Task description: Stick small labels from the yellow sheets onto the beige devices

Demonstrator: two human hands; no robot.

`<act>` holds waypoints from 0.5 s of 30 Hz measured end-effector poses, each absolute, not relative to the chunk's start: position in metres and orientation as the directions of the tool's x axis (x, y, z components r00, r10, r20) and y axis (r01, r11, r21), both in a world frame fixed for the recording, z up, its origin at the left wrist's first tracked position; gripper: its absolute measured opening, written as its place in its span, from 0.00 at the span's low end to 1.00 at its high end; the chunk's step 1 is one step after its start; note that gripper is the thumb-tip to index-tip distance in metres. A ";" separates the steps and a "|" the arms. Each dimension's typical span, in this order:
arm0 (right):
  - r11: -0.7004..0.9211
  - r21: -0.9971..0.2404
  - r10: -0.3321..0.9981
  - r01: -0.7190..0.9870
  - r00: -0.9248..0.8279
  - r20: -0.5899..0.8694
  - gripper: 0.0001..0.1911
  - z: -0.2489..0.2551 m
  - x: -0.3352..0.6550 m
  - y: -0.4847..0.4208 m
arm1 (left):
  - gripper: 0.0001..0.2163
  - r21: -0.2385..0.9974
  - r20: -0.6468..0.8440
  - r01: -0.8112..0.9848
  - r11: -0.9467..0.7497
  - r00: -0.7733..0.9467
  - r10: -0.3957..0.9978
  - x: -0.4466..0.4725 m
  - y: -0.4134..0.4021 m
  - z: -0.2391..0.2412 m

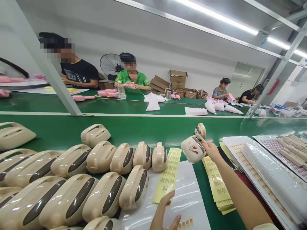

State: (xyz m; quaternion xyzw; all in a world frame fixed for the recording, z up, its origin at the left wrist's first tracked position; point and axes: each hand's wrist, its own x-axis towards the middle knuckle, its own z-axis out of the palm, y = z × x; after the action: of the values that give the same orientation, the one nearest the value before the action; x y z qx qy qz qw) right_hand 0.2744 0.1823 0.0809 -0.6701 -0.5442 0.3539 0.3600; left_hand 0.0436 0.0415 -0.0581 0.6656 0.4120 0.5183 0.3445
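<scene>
My right hand (211,149) grips a cream plastic casing (192,149) by its looped handle. A red and dark decoration shows on the casing's near face, and it is held above the bench. Behind it, a similar small casing (200,129) stands on the green surface. My left hand (165,213) is open, thumb and fingers apart, over a white sheet (189,188) with a few small orange-brown stickers (185,222). Just beyond its fingertips lies a yellow strip of printed labels (168,172).
Rows of cream casings (107,195) with dark oval panels fill the left. Yellow label sheets (217,182), a dark phone-like slab (225,157) and plastic-covered sticker sheets (268,179) lie at right. Metal posts (51,67) rise from the bench. Several people (133,80) work opposite with pink items.
</scene>
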 end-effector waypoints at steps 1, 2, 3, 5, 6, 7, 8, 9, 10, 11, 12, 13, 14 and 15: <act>-0.155 -0.893 0.986 0.423 0.121 -0.114 0.18 0.080 0.271 0.173 | 0.22 0.937 0.339 0.063 -0.344 0.074 0.938 0.047 0.040 -0.050; -0.163 -0.912 0.986 0.375 0.079 -0.144 0.21 0.077 0.265 0.162 | 0.25 0.956 0.288 -0.067 -0.285 0.054 0.956 0.051 0.040 -0.043; -0.172 -0.927 0.985 0.333 0.038 -0.170 0.22 0.073 0.258 0.151 | 0.28 0.953 0.257 -0.184 -0.242 0.061 0.965 0.055 0.040 -0.036; -0.194 -0.944 0.977 0.268 -0.035 -0.211 0.24 0.064 0.239 0.127 | 0.34 0.912 0.235 -0.365 -0.187 0.093 0.967 0.064 0.041 -0.024; -0.208 -0.947 0.971 0.245 -0.065 -0.230 0.25 0.059 0.229 0.116 | 0.37 0.889 0.227 -0.431 -0.158 0.115 0.967 0.067 0.041 -0.019; -0.223 -0.948 0.964 0.229 -0.091 -0.249 0.26 0.054 0.221 0.106 | 0.38 0.866 0.213 -0.486 -0.118 0.146 0.966 0.070 0.041 -0.017; -0.238 -0.947 0.957 0.217 -0.114 -0.266 0.26 0.049 0.214 0.096 | 0.38 0.843 0.191 -0.534 -0.066 0.183 0.964 0.071 0.041 -0.016; -0.250 -0.946 0.950 0.206 -0.137 -0.281 0.27 0.044 0.209 0.086 | 0.37 0.817 0.166 -0.577 -0.009 0.220 0.961 0.070 0.039 -0.018; -0.253 -0.948 0.945 0.195 -0.159 -0.285 0.28 0.040 0.207 0.077 | 0.34 0.786 0.142 -0.617 0.041 0.245 0.959 0.068 0.038 -0.021; -0.241 -0.952 0.947 0.188 -0.168 -0.273 0.29 0.034 0.208 0.069 | 0.30 0.748 0.129 -0.660 0.075 0.254 0.958 0.064 0.037 -0.026; -0.209 -0.957 0.957 0.202 -0.160 -0.243 0.28 0.029 0.210 0.060 | 0.26 0.701 0.127 -0.707 0.090 0.248 0.960 0.059 0.036 -0.032; -0.158 -0.956 0.971 0.246 -0.138 -0.196 0.26 0.022 0.213 0.051 | 0.23 0.649 0.138 -0.756 0.086 0.228 0.964 0.053 0.035 -0.038; -0.095 -0.943 0.983 0.320 -0.119 -0.139 0.22 0.015 0.217 0.042 | 0.20 0.595 0.152 -0.800 0.077 0.206 0.967 0.047 0.035 -0.044; -0.029 -0.909 0.991 0.415 -0.106 -0.080 0.17 0.007 0.221 0.034 | 0.20 0.547 0.166 -0.834 0.068 0.188 0.968 0.040 0.035 -0.049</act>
State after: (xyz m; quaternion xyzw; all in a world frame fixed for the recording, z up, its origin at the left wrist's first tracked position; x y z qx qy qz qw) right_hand 0.2208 0.0337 0.0074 -0.5768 -0.6095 0.4262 0.3377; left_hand 0.0401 0.0352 -0.0491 0.2739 0.1222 0.6253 0.7205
